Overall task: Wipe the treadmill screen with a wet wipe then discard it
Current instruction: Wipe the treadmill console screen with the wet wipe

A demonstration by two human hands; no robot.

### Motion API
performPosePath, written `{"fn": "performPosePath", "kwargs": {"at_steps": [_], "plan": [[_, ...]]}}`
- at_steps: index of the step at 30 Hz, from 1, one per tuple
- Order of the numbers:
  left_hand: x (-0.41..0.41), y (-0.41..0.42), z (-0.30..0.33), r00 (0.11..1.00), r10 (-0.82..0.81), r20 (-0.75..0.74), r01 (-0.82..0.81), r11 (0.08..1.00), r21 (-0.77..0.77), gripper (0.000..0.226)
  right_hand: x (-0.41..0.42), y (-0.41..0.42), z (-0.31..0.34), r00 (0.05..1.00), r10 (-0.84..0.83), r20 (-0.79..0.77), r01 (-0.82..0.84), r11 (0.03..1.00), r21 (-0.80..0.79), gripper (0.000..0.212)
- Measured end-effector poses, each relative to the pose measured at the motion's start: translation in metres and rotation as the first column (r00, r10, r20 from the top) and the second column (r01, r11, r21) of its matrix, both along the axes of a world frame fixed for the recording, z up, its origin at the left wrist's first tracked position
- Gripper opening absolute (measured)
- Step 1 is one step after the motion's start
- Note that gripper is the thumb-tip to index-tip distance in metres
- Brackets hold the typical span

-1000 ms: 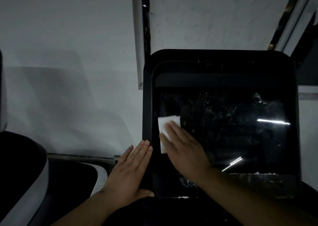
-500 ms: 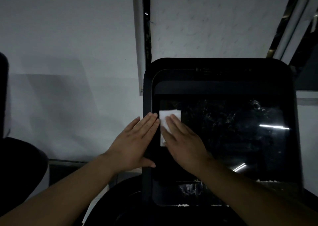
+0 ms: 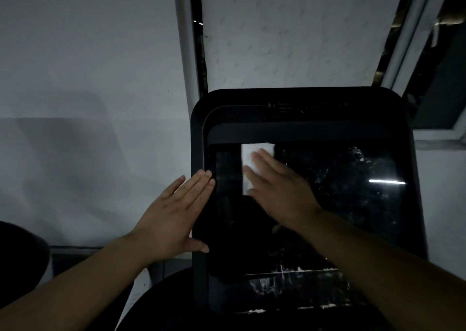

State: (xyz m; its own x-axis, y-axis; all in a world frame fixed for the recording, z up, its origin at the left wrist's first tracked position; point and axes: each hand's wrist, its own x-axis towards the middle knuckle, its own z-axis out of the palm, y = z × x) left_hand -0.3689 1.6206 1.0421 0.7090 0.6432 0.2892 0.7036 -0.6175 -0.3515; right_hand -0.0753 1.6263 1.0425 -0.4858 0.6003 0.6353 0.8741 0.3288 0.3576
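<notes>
The black treadmill screen (image 3: 340, 192) fills the middle and right of the view, its glass streaked with white smears. A white wet wipe (image 3: 248, 158) lies flat against the screen's upper left corner. My right hand (image 3: 280, 192) presses flat on the wipe, fingers together and pointing up-left, covering its lower right part. My left hand (image 3: 176, 214) rests flat against the left frame of the console (image 3: 198, 139), fingers straight and together, thumb on the frame's edge. It holds nothing.
A pale wall (image 3: 88, 104) stands behind and to the left. A vertical white strip with a dark gap (image 3: 195, 41) runs up behind the console. A window frame (image 3: 413, 41) angles at the top right. A dark rounded shape (image 3: 20, 255) sits at the lower left.
My right hand has slid the wipe up the left side of the screen to its top corner. My left hand has moved up along the frame's left edge.
</notes>
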Motion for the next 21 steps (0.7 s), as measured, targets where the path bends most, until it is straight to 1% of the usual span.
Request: {"fn": "performPosePath", "kwargs": {"at_steps": [2, 4, 6, 9, 11, 15, 18, 21], "plan": [[0.001, 0.001, 0.001, 1.0, 0.004, -0.016, -0.004, 1.0, 0.01, 0.137, 0.031, -0.004, 0.003, 1.0, -0.018, 0.011, 0.018, 0.999, 0.027, 0.05], [0.001, 0.001, 0.002, 1.0, 0.011, -0.027, -0.011, 1.0, 0.016, 0.139, 0.038, -0.007, 0.006, 1.0, -0.025, -0.016, 0.026, 0.998, 0.055, 0.051], [0.003, 0.001, 0.004, 0.999, 0.012, -0.037, -0.011, 1.0, 0.019, 0.141, 0.019, -0.005, 0.008, 0.999, -0.019, -0.051, 0.023, 0.997, 0.078, 0.051], [0.007, -0.001, 0.008, 0.999, -0.006, -0.054, 0.008, 1.0, 0.029, 0.144, -0.024, 0.002, 0.004, 0.998, 0.008, -0.068, -0.008, 1.0, 0.008, 0.057], [0.009, -0.003, 0.01, 0.998, -0.026, -0.059, 0.028, 0.999, 0.036, 0.144, -0.033, 0.004, 0.003, 0.995, 0.036, -0.093, -0.037, 0.999, -0.01, 0.057], [0.011, -0.006, 0.011, 0.997, -0.025, -0.078, 0.029, 0.999, 0.044, 0.141, 0.002, -0.008, -0.001, 0.997, 0.055, -0.056, -0.055, 0.999, 0.001, 0.056], [0.012, -0.007, 0.011, 0.995, 0.001, -0.101, 0.003, 0.999, 0.037, 0.141, 0.032, -0.018, -0.01, 0.999, 0.001, -0.049, 0.0, 1.0, 0.017, 0.053], [0.012, -0.007, 0.012, 0.992, 0.021, -0.125, -0.017, 0.999, 0.035, 0.14, 0.018, -0.021, -0.016, 0.997, -0.01, -0.082, 0.012, 1.0, 0.025, 0.05]]}}
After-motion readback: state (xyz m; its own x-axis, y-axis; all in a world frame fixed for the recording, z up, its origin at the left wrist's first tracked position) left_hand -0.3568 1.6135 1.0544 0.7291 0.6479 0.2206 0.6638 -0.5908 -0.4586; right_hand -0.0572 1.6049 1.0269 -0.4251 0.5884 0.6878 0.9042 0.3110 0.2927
